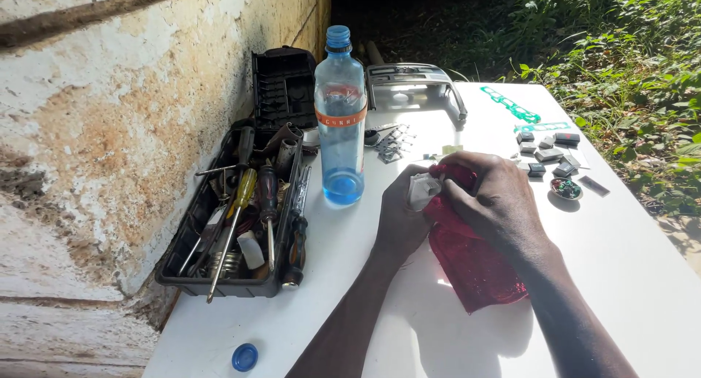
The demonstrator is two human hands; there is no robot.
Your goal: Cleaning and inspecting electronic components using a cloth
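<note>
My left hand [400,216] grips a small white part [422,190] over the white table [628,276]. My right hand [491,200] presses a red cloth [475,265] against that part; the cloth hangs down from under my fingers onto the table. Both hands meet near the table's middle, just right of a clear blue plastic bottle [341,122] that stands upright with a little liquid in it and its cap on.
An open black toolbox [241,217] with screwdrivers lies at the left by a stained wall. A loose blue cap [244,357] lies near the front edge. A grey plastic panel [416,86], green plastic strips [511,104] and several small dark buttons [548,155] lie farther back.
</note>
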